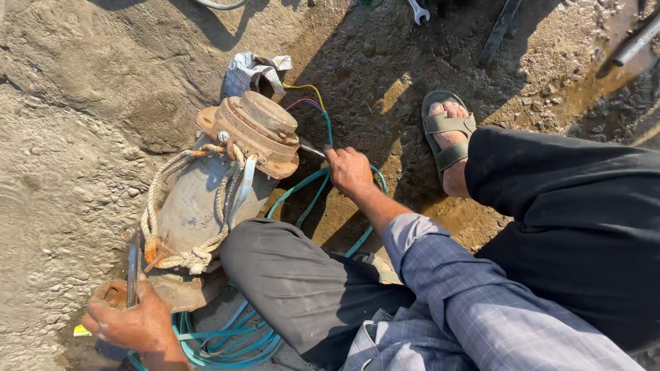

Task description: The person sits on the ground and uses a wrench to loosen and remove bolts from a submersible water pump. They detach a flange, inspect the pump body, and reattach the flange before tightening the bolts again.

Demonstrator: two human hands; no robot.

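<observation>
Submersible pump on bare ground, both hands engaged at its two ends.

Left hand, near the lower-left of the ground, fingers closed around a spanner set upright against the pump's lower flange. Pump lies tilted, rusty top cap still fitted, rope wound and knotted about the body. Teal cable coiled under the pump's base. Right hand, just right of the cap, fingers closed on a dark tool or cable end; which, cannot be told. Coloured wires lie bare and loose beyond. By this showing, dismantling appears at an early stage. Sandalled foot stands at right.
</observation>
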